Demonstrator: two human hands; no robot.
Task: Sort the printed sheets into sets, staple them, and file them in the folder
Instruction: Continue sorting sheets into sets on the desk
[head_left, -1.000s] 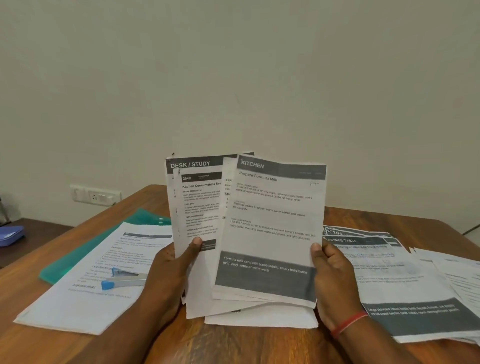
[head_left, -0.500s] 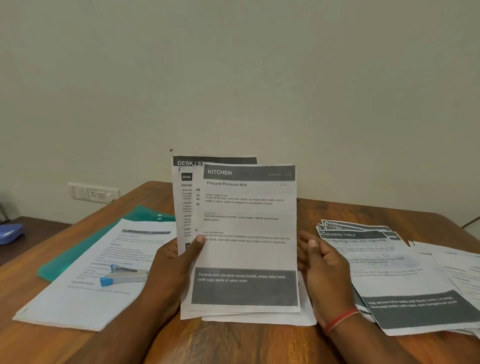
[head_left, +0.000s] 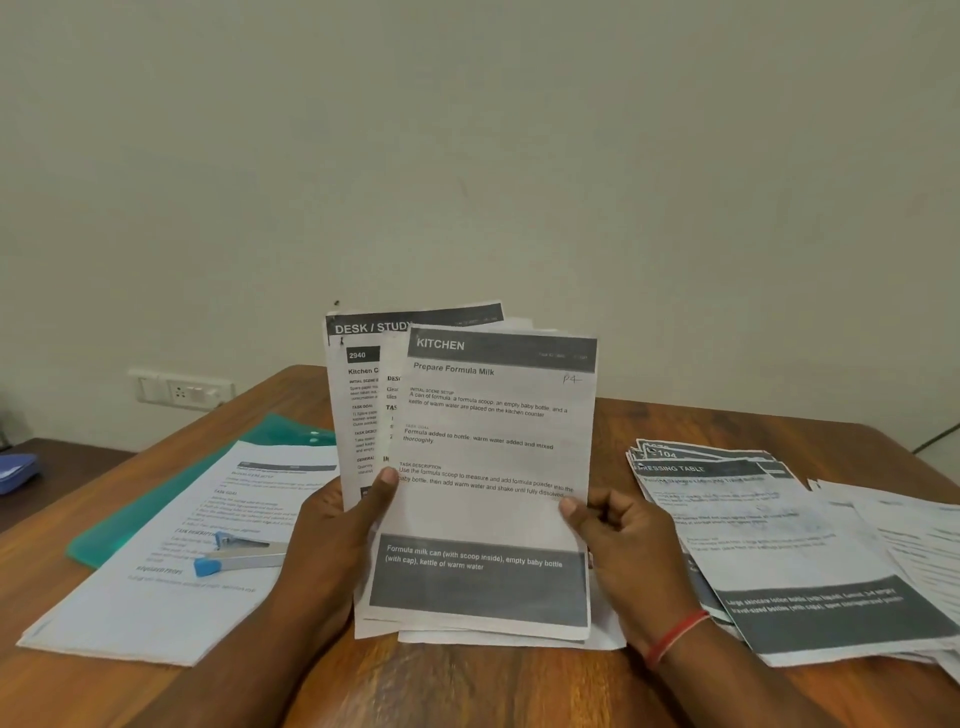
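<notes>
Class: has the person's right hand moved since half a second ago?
Yes. The right hand shifted left, away from the DRESSING TABLE pile, and now pinches the right edge of the KITCHEN sheet.

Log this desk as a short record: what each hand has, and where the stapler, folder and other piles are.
Left hand: grips fanned held sheets, thumb in front
Right hand: pinches right edge of Kitchen sheet
Stapler: lies on left sheet
Green folder: partly under that sheet
Dressing Table pile: flat on wooden table, right side
</notes>
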